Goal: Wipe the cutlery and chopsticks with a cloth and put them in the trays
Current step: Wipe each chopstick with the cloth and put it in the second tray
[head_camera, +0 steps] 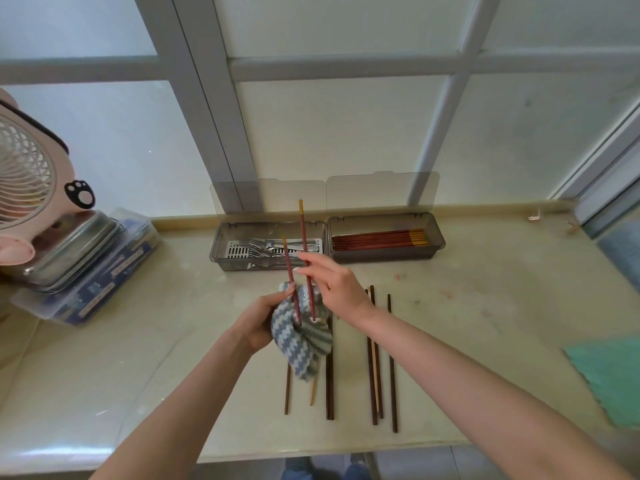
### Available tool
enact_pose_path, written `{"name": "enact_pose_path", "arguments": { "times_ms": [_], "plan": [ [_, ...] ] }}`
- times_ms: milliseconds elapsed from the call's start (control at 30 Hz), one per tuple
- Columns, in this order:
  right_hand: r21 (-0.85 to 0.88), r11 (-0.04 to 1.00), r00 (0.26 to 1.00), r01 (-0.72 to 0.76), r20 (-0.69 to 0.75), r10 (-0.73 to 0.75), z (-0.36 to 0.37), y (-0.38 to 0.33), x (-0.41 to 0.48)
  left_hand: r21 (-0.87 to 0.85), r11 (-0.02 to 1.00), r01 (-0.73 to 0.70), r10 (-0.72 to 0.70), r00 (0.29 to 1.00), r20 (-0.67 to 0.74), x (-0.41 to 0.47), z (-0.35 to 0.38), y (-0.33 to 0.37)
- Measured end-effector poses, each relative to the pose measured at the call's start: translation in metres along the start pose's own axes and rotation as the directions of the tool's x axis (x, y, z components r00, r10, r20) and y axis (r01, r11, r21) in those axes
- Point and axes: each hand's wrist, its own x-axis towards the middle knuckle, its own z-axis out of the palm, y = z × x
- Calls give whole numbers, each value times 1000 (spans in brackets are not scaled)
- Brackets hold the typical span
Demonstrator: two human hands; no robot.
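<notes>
The left hand [258,322] is closed around a blue and white striped cloth [299,336], holding it up over the table [138,358]. The right hand [334,284] pinches two red chopsticks [304,258] with its fingers. The two sticks point up and away, and their low ends go into the cloth. Their top ends are yellow.

More dark chopsticks [375,362] lie flat on the table, under and just to the right of the hands. Some are partly hidden by the cloth.

At the back of the table sit two gray trays side by side, touching, with their clear lids standing open. The left tray [221,247] has shiny forks [273,249] in it. The right tray [434,244] has a row of red chopsticks with yellow ends [379,240], all lying flat.

A pink fan [24,188] stands far to the left on a stack of boxes [86,271]. A green cloth [609,375] lies at the right edge.
</notes>
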Motion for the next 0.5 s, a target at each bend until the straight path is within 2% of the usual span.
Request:
{"name": "enact_pose_path", "arguments": {
  "times_ms": [167,267,367,433,500],
  "plan": [
    [-42,999,998,2,65,0,3,3,-12,212,974,-81,89,996,-31,-2,4,-2],
    [-74,997,985,-21,169,34,8,2,-13,209,973,-96,117,989,-92,0,7,-5],
    [-80,996,967,-34,250,53,8,4,-15,202,973,-109,129,988,-87,0,7,-8],
    [-19,996,949,-91,301,92,7,4,-18,226,968,-109,132,988,-86,0,6,-8],
    [93,978,962,-186,220,162,5,1,-18,313,943,-116,149,985,-84,0,5,-6]
  ]
}}
